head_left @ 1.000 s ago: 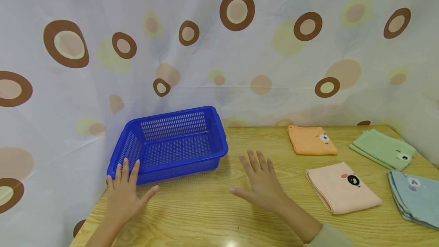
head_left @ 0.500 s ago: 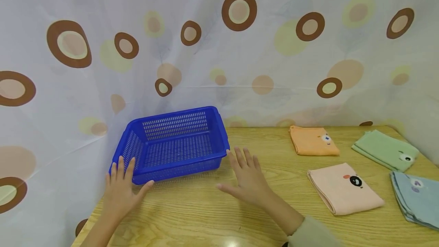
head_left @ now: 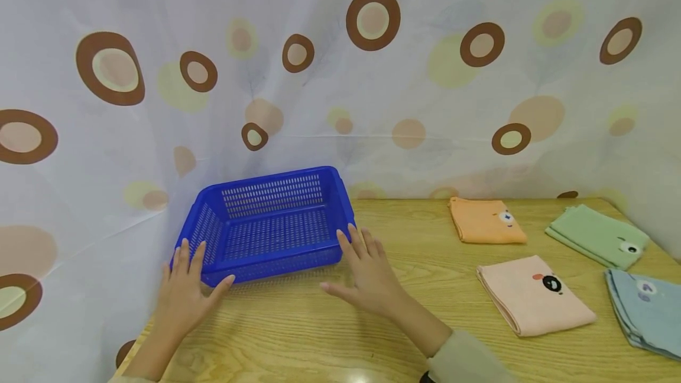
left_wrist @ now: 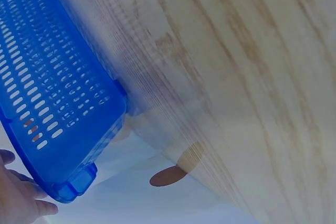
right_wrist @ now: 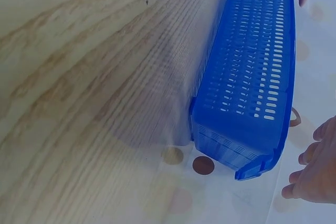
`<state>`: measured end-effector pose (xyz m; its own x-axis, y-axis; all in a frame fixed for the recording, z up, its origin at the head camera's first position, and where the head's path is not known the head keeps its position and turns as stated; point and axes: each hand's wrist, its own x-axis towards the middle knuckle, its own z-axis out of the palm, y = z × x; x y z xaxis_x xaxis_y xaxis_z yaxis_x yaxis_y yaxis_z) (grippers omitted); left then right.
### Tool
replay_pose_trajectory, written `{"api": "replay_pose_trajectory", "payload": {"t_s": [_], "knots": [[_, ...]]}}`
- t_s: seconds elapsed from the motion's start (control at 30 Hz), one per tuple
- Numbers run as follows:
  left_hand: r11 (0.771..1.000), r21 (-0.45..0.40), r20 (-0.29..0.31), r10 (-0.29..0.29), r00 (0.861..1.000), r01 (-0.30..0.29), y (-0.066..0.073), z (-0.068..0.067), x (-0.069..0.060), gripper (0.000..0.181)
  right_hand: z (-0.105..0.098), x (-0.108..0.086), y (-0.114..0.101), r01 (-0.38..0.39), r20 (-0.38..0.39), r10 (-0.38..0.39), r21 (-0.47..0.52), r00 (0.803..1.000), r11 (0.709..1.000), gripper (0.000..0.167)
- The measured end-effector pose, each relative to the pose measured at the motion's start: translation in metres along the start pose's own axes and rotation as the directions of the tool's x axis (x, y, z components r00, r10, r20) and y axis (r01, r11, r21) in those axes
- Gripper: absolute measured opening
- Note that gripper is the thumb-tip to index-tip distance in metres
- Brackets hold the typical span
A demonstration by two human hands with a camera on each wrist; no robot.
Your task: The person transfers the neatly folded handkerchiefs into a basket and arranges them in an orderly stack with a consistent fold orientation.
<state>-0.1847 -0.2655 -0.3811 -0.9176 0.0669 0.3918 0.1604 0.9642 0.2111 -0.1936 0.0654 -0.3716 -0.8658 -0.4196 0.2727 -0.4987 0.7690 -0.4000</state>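
A blue plastic basket (head_left: 276,262) with slotted sides stands on the table with nothing in it. Beside its front left corner is my left hand (head_left: 181,297), fingers spread and fairly straight. The left wrist view shows those fingers (left_wrist: 21,192) close to the basket's corner; whether they touch it I cannot tell. My right hand (head_left: 369,276) hovers by the front right corner, also with spread, straight fingers. From the right wrist view, a gap lies between the right fingers (right_wrist: 310,153) and the basket (right_wrist: 247,77). Neither hand holds anything.
On the right of the wooden table (head_left: 298,336) lie folded cloths: orange (head_left: 481,223), green (head_left: 596,235), pink (head_left: 532,300) and blue (head_left: 646,312). A white patterned curtain (head_left: 319,93) hangs behind and along the left side.
My right hand has moved left and slightly forward to the basket's right corner. My left hand has shifted slightly, staying at the left corner. Basket and cloths lie as before.
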Motion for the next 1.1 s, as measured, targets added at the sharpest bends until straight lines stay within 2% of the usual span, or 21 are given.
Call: {"api": "replay_pose_trajectory", "payload": {"t_s": [0.13, 0.3, 0.57, 0.8, 1.1], "knots": [[1.0, 0.009, -0.01, 0.011, 1.0, -0.011, -0.001, 0.001, 0.003, 0.089, 0.0, 0.005, 0.0, 0.021, -0.01, -0.022, -0.037, 1.0, 0.999, 0.093], [1.0, 0.005, -0.017, 0.014, 1.0, -0.014, -0.003, 0.0, 0.006, 0.09, -0.002, 0.014, 0.001, 0.014, 0.016, -0.013, -0.068, 1.0, 0.998, 0.094], [1.0, 0.013, -0.001, 0.006, 1.0, -0.006, -0.005, 0.001, 0.009, 0.091, 0.0, 0.023, 0.003, -0.005, 0.032, 0.006, -0.044, 0.999, 0.999, 0.095], [1.0, 0.011, -0.032, 0.009, 0.999, -0.008, -0.006, 0.002, 0.013, 0.088, 0.003, 0.03, 0.001, -0.024, 0.03, 0.025, -0.03, 0.999, 0.999, 0.094], [0.999, 0.017, -0.014, 0.044, 0.999, -0.044, -0.009, 0.003, 0.02, 0.086, 0.008, 0.038, 0.008, 0.023, 0.01, -0.023, -0.065, 1.0, 0.998, 0.094]]}}
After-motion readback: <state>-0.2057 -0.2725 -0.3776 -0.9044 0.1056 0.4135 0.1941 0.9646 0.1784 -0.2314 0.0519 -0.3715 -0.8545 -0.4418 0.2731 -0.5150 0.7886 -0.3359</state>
